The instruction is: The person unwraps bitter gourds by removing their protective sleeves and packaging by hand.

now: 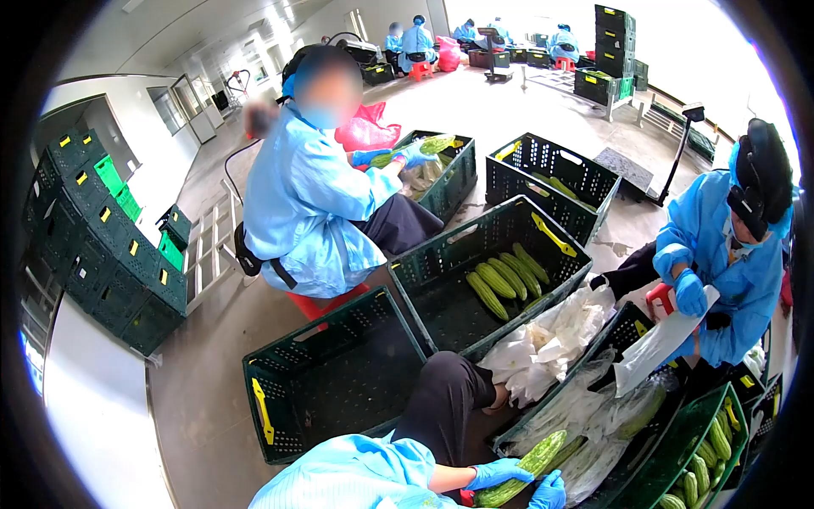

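At the bottom of the view, my left hand [500, 472], in a blue glove, is closed around a long, bumpy light-green bitter gourd [540, 454] held at a slant. Just right of it, my right hand [549, 490], also gloved, has its fingers bent together beside the gourd. What these fingers grip, if anything, I cannot make out. Clear plastic bags [598, 441] lie right by my hands, over a dark green crate [623, 335], and partly cover another gourd. A crate of bitter gourds [697, 479] stands at the lower right.
A crate with several gourds [500, 284] sits ahead, beside another crate [335, 373] near my leg. White plastic bags [551, 339] hang over an edge. One co-worker [314, 187] holds a gourd; another [721, 254] holds a plastic bag. Stacked crates [102, 237] line the left wall.
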The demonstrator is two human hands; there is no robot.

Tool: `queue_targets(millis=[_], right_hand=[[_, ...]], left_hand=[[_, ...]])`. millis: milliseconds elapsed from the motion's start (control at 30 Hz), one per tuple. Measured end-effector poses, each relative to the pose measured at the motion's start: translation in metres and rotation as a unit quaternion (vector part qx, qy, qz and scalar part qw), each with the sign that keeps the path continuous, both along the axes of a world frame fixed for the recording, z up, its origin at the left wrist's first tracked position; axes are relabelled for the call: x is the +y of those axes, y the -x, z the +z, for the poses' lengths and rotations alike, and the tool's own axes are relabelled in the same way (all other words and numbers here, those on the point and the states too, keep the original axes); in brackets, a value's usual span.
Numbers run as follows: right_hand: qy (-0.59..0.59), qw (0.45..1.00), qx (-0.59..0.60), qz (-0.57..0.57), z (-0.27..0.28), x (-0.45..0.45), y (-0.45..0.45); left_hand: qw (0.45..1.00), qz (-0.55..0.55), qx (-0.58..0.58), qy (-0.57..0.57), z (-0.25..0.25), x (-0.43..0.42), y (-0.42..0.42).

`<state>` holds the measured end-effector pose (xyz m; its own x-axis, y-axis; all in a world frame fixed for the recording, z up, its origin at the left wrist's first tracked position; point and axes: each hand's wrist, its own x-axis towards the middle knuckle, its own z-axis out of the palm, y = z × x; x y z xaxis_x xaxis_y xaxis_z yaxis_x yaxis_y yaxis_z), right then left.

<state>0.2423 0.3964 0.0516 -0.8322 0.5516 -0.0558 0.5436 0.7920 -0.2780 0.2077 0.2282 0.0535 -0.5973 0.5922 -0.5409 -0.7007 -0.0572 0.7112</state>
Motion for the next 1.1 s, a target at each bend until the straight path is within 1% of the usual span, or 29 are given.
queue_targets(millis=[67, 167, 367, 467, 567, 600, 667, 733, 867, 967, 1000, 1067, 1100], right_hand=[[0.002, 1.0, 0.015, 0.005, -0.004, 0.001, -0.001], [0.0, 0.999, 0.038, 0.01, 0.0, -0.001, 0.0], [-0.021, 0.999, 0.047, 0.008, -0.002, -0.002, 0.0], [-0.02, 0.998, 0.052, 0.003, 0.001, -0.003, 0.0], [-0.024, 0.999, 0.048, 0.002, -0.003, -0.002, -0.001], [-0.029, 0.998, 0.05, 0.002, -0.007, -0.001, -0.001], [-0.034, 0.998, 0.053, 0.003, -0.014, 0.001, -0.001], [-0.026, 0.998, 0.049, -0.005, -0.015, 0.002, -0.001], [-0.022, 0.998, 0.053, -0.014, -0.013, 0.001, -0.001], [-0.025, 0.998, 0.047, -0.015, -0.017, 0.002, -0.001], [-0.026, 0.999, 0.045, -0.016, -0.018, 0.002, -0.001], [-0.033, 0.998, 0.056, -0.02, -0.022, 0.002, -0.001], [-0.036, 0.997, 0.06, -0.022, -0.025, 0.003, -0.002]], left_hand=[[1.0, 0.017, 0.009, 0.011, 0.013, -0.001, 0.0], [1.0, 0.016, 0.026, 0.004, -0.014, 0.004, -0.003], [0.998, -0.007, 0.054, 0.01, -0.033, 0.007, -0.004], [0.999, -0.003, 0.033, 0.017, -0.023, 0.005, -0.003], [1.0, -0.001, -0.015, 0.006, 0.006, -0.001, 0.002], [1.0, 0.003, -0.003, 0.005, -0.001, 0.001, 0.002], [1.0, -0.005, -0.024, -0.003, -0.014, 0.004, 0.001], [0.999, 0.003, -0.039, -0.005, 0.0, 0.001, 0.001], [0.998, 0.033, -0.049, -0.031, 0.013, -0.002, -0.001], [0.988, 0.058, -0.128, -0.058, 0.005, -0.001, -0.003], [0.979, 0.075, -0.17, -0.079, 0.014, -0.002, -0.001], [0.954, 0.105, -0.256, -0.118, 0.047, -0.007, 0.003], [0.949, 0.115, -0.262, -0.135, 0.052, -0.008, 0.003]])
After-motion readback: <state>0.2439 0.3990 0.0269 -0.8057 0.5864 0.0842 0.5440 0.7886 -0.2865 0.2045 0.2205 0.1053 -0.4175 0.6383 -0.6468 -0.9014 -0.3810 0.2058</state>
